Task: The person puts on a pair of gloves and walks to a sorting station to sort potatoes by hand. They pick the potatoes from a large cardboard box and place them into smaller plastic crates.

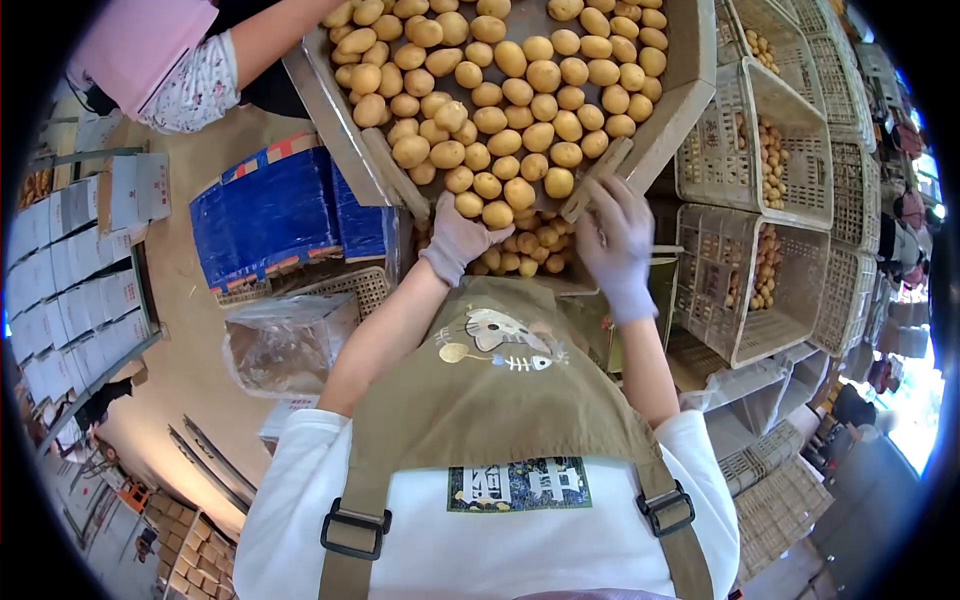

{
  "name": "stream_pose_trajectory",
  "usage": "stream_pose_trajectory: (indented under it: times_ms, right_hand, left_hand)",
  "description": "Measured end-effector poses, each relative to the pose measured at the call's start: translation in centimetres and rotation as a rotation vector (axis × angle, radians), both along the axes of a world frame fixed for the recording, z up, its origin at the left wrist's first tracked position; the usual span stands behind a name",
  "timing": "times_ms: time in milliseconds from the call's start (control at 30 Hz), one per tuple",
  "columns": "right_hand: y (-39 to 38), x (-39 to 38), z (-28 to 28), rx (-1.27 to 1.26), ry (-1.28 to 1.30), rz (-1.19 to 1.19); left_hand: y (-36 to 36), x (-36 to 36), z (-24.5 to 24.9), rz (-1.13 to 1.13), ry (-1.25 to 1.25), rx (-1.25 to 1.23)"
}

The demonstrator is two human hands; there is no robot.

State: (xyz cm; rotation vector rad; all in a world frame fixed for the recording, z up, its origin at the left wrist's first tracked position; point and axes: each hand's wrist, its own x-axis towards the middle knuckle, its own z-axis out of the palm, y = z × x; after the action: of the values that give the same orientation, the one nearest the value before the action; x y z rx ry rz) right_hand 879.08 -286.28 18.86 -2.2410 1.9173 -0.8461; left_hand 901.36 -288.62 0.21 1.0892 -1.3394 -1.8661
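Note:
Many round yellow potatoes lie on a metal sorting tray whose sides narrow toward my body. My gloved left hand is at the left of the tray's mouth, its fingers beside the lowest potatoes; the fingertips are partly hidden. At the right of the mouth, my gloved right hand is blurred, near a short wooden strip. A second strip lines the left side. Below the mouth, more potatoes fill a container in front of my apron.
Stacked plastic crates with potatoes stand at the right. To the left are a blue-covered box, a plastic-lined crate and stacked cartons. A co-worker's arm reaches to the tray at upper left.

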Motion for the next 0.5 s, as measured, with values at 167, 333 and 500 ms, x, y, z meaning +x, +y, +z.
stream_pose_trajectory:
  times_ms: [167, 333, 500]
  right_hand:
    - [-5.4, 2.1, -7.0, 0.325, 0.213, 0.152]
    - [-12.7, -0.4, -6.9, 0.221, 0.094, -0.143]
    - [-14.7, -0.4, -7.3, 0.433, -0.152, -0.165]
  left_hand:
    - [0.8, 0.8, 4.2, 0.403, 0.135, 0.709]
    - [0.0, 0.6, 6.1, 0.645, 0.777, 0.995]
    - [-1.0, -0.3, 5.8, 0.502, 1.063, 0.891]
